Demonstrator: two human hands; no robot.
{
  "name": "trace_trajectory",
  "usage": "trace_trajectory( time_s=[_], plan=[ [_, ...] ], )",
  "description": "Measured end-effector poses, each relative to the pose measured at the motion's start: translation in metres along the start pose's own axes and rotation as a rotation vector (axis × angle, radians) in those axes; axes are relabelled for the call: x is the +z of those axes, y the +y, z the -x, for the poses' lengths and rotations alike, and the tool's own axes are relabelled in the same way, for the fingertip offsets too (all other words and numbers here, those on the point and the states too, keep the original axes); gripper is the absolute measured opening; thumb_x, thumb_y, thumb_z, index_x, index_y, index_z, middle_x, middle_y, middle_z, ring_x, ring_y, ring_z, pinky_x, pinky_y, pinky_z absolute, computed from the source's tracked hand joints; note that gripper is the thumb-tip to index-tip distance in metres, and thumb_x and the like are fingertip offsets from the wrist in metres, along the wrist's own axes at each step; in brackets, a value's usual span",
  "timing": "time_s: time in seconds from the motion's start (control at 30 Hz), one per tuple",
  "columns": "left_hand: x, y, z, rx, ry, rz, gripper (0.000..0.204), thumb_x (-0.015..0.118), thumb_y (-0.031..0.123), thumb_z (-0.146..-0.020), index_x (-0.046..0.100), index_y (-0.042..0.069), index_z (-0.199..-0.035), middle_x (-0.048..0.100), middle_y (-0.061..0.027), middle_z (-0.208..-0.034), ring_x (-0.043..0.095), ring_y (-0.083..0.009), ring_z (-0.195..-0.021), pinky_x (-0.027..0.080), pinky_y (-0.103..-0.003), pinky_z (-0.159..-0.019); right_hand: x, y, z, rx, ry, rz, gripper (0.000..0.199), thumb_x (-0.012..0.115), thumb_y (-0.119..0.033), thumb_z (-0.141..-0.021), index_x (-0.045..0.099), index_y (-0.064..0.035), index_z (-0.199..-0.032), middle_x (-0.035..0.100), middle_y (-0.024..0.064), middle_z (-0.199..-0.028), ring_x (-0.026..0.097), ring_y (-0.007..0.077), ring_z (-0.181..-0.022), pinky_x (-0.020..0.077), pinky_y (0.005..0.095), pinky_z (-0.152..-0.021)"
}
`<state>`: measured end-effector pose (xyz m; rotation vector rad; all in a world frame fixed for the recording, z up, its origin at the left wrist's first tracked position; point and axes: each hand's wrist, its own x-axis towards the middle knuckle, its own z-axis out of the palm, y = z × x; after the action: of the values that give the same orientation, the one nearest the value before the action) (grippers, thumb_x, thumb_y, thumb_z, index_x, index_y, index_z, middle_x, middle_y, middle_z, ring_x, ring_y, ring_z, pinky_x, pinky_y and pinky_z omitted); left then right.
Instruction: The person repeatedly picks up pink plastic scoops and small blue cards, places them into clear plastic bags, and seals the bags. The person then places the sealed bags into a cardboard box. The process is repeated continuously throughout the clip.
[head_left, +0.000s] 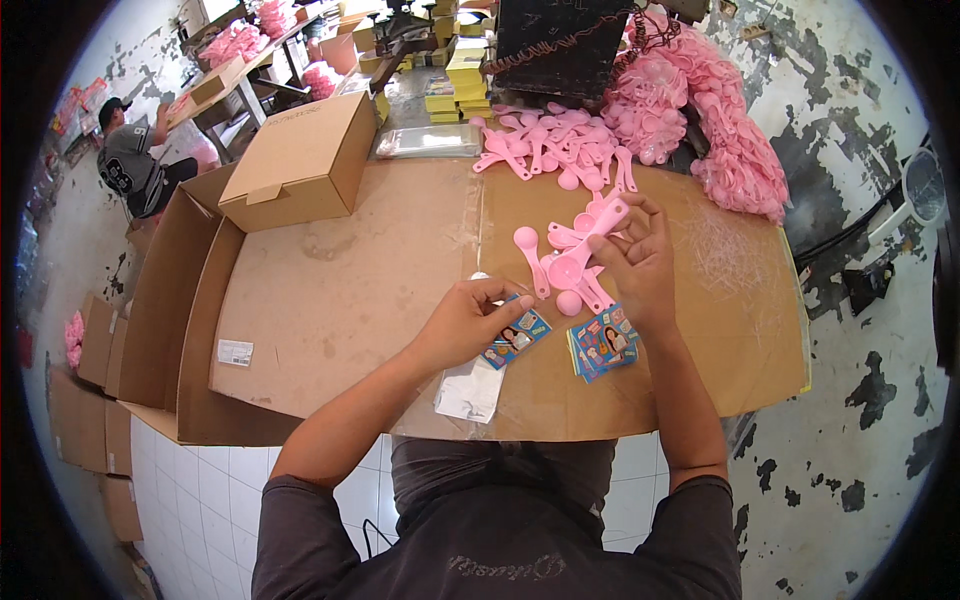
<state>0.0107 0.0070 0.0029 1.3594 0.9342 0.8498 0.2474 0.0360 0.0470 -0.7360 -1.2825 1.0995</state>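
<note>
My left hand pinches a small blue printed card between thumb and fingers, just above the cardboard-covered table. Between the thumb and fingers of my right hand is a pink plastic measuring spoon, its bowl pointing down and left. Several loose pink spoons lie around and behind it. A small stack of blue cards rests just below my right hand. Under my left wrist lies a silvery white packet or sheet; its exact kind is unclear.
A larger heap of pink spoons and bulging bags of pink pieces fill the back right. A closed cardboard box and clear plastic sleeves stand at the back left. A co-worker sits at the far left.
</note>
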Motion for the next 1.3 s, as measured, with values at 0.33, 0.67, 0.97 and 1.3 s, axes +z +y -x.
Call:
trace_trajectory(
  time_s=[0.33, 0.67, 0.97, 1.3],
  plan=[
    [0.002, 0.002, 0.001, 0.000, 0.053, -0.066, 0.027, 0.073, 0.026, -0.102, 0.074, 0.000, -0.110, 0.073, 0.0000, -0.080, 0.061, -0.0009, -0.063, 0.045, -0.019, -0.053, -0.005, 0.002, 0.002, 0.038, -0.107, 0.088, 0.058, 0.068, 0.007, -0.094, 0.040, -0.0020, -0.143, 0.063, 0.0136, -0.118, 0.073, 0.0221, -0.102, 0.0633, 0.0325, -0.083],
    [0.001, -0.003, 0.000, 0.049, -0.031, -0.024, 0.027, 0.067, 0.021, -0.106, 0.073, 0.000, -0.121, 0.074, -0.0001, -0.089, 0.061, -0.0021, -0.070, 0.048, -0.021, -0.059, 0.005, 0.013, 0.009, 0.040, -0.139, 0.107, 0.048, 0.070, 0.005, -0.095, 0.049, -0.0008, -0.137, 0.062, 0.0115, -0.117, 0.070, 0.0156, -0.095, 0.0581, 0.0285, -0.082],
    [-0.002, 0.006, 0.001, 0.074, -0.068, 0.179, 0.029, 0.063, 0.023, -0.108, 0.072, 0.001, -0.124, 0.074, 0.0002, -0.092, 0.061, -0.0025, -0.072, 0.049, -0.021, -0.065, -0.017, 0.027, 0.000, 0.185, -0.318, -0.189, 0.031, 0.051, -0.020, -0.109, 0.062, 0.0012, -0.129, 0.060, 0.0094, -0.136, 0.051, 0.0199, -0.134, 0.0400, 0.0405, -0.116],
    [-0.006, 0.014, 0.008, 0.236, -0.225, 0.268, 0.043, 0.064, 0.019, -0.107, 0.055, 0.000, -0.144, 0.070, -0.0103, -0.132, 0.066, -0.0162, -0.122, 0.051, -0.033, -0.105, 0.021, -0.077, 0.005, -0.343, -0.606, 0.483, 0.014, 0.076, -0.003, -0.087, 0.074, -0.0083, -0.101, 0.069, 0.0092, -0.120, 0.065, 0.0259, -0.120, 0.0519, 0.0393, -0.101]
  ],
)
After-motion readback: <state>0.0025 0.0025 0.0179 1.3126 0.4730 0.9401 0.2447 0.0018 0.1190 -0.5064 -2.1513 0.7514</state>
